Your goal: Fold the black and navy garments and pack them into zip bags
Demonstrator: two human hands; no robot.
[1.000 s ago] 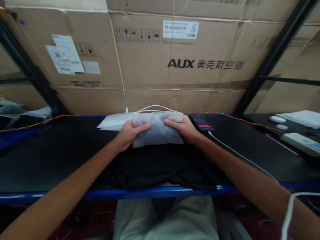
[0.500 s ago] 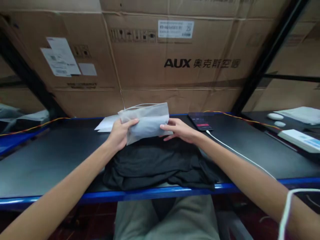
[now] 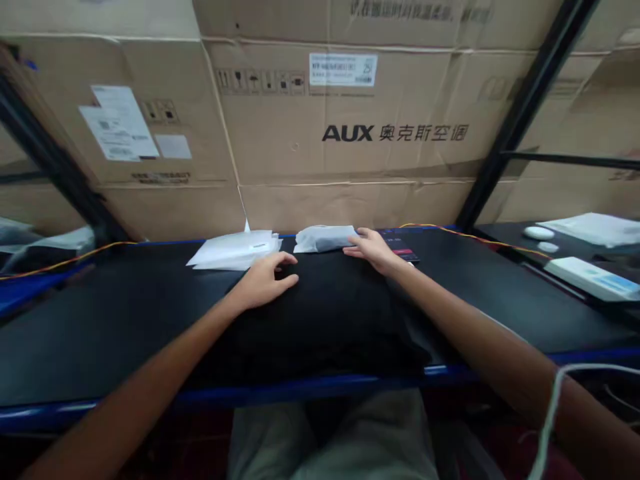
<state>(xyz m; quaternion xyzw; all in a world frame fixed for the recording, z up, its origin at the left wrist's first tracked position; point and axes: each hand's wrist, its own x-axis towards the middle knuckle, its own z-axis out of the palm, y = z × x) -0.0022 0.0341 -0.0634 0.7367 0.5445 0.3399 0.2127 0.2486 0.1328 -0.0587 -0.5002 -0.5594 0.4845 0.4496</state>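
A folded white bag [image 3: 325,239] lies at the back of the black table [image 3: 115,313], by the cardboard wall. My right hand [image 3: 373,249] rests beside it, fingertips touching its right end. My left hand [image 3: 265,280] lies flat, fingers loosely apart, on the far edge of a pile of black cloth [image 3: 325,313] in front of me. Neither hand holds anything. A stack of flat white bags [image 3: 235,250] lies just left of the folded one.
A phone [image 3: 403,248] lies right of my right hand, with a white cable running towards me. Large cardboard boxes [image 3: 350,127] wall off the back. A white box [image 3: 593,279], papers and small white pieces sit at the far right. A blue rail [image 3: 100,407] edges the table front.
Both hands held the folded white bag above the cloth. It now lies at the back of the table; my left hand has dropped onto the black cloth.
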